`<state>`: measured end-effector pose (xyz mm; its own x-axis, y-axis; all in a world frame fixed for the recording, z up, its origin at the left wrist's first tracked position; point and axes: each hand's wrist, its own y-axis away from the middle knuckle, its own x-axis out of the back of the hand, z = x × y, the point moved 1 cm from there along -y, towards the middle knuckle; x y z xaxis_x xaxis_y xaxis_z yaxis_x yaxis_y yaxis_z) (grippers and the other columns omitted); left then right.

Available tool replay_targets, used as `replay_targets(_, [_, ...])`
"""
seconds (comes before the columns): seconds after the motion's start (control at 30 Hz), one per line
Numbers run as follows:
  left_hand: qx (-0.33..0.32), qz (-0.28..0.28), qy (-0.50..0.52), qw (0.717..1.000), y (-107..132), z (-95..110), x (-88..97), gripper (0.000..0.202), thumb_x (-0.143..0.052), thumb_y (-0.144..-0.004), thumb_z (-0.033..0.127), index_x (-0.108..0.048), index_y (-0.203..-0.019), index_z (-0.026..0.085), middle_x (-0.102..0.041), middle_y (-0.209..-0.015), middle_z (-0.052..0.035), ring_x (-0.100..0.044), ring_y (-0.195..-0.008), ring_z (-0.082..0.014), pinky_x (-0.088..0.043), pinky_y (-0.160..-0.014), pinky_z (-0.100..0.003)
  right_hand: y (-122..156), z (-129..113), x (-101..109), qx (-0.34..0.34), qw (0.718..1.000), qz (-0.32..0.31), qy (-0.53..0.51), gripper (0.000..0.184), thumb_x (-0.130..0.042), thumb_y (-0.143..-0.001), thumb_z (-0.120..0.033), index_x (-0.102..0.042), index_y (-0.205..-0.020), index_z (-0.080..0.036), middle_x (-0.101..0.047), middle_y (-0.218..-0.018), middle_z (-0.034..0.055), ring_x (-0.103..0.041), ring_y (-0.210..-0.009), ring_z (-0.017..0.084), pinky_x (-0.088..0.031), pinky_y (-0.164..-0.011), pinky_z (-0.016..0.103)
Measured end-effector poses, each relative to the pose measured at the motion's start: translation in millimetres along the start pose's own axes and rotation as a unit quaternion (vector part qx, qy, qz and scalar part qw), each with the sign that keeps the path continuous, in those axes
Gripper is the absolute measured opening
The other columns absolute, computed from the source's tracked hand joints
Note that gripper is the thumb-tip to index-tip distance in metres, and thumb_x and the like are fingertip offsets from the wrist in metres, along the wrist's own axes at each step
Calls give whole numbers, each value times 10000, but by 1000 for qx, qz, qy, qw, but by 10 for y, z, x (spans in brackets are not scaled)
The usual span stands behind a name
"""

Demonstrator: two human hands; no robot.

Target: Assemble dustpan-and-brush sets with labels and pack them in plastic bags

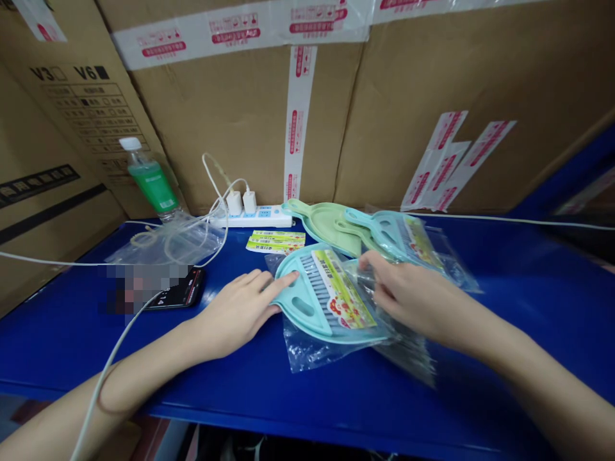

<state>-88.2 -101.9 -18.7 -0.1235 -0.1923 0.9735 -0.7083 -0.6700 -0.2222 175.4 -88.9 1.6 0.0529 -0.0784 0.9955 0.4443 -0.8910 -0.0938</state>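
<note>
While the left hand (240, 310) clamps the blue dustpan (355, 337): right hand (413, 294), apart, grips the clear bag (306, 354).
Blue dustpan: on the surface (216, 384); could slide if pinned loosely.
Clear bag: thin film may tear if tugged.
Label card (343, 288): could slip off the brush (303, 289) if jolted.

You are showing two hands (235, 314). You are looking at one bottle (154, 182), one phone (185, 293), one power strip (269, 218) and two white chargers (234, 203). At least two dustpans (331, 221) are lying here, but they are overlapping too much for counting brushes (317, 288).
</note>
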Motion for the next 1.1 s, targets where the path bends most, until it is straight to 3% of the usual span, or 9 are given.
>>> replay_targets(0.13, [1, -9, 28, 1000, -17, -45, 40, 447, -407, -971, 229, -348, -1414, 205, -589, -956, -59, -550, -873, -212, -492, -801, -358, -10, 156, -5, -18, 998, -17, 51, 247, -387, -737, -52, -520, -896, -186, -645, -643, 34, -611, -548, 205, -315, -474, 271])
replay_targets(0.23, [-2, -17, 32, 999, -30, -59, 46, 454, -401, -972, 218, -333, -1421, 201, -583, -964, -59, -532, -864, -209, -481, -806, -361, -30, 145, 5, 5, 998, 57, 28, 239, -345, -803, -73, -525, -909, -189, -679, -771, 64, -644, -637, 206, -388, -518, 283])
replay_targets(0.33, [-13, -19, 25, 999, -36, -70, 37, 453, -386, -977, 224, -323, -1424, 190, -581, -996, -69, -517, -878, -216, -474, -814, -374, -48, 63, 18, 42, 991, 123, -9, 234, -311, -906, -189, -542, -873, -200, -685, -830, 79, -647, -725, 212, -436, -578, 300])
replay_targets(0.47, [-34, -2, 20, 999, -46, -87, 36, 440, -341, -990, 249, -324, -1423, 172, -573, -1002, -80, -502, -880, -226, -471, -808, -390, -74, -1, -9, 11, 997, 78, -21, 305, -345, -928, -311, -477, -666, -224, -622, -648, 42, -587, -594, 193, -392, -522, 296])
replay_targets(0.63, [-43, 5, 16, 999, -62, -94, 40, 431, -300, -1003, 273, -331, -1423, 183, -574, -976, -71, -501, -864, -214, -460, -816, -379, -110, 12, -51, -22, 992, 49, -111, 335, -408, -904, -348, -374, -590, -237, -476, -488, -30, -425, -435, 128, -297, -444, 255])
replay_targets(0.93, [-52, 7, 14, 999, -71, -94, 28, 435, -286, -1007, 292, -340, -1421, 173, -582, -966, -72, -502, -853, -215, -454, -805, -369, -135, 36, -56, -44, 984, -12, -175, 319, -366, -904, -311, -382, -596, -231, -418, -507, -37, -368, -479, 129, -280, -479, 261])
replay_targets(1.1, [-42, -4, 17, 999, -73, -88, 32, 433, -284, -1008, 298, -340, -1422, 185, -586, -957, -68, -513, -872, -215, -451, -827, -371, -138, 54, -51, -42, 983, -4, -177, 322, -354, -898, -300, -335, -583, -234, -417, -506, -37, -371, -477, 128, -279, -472, 261])
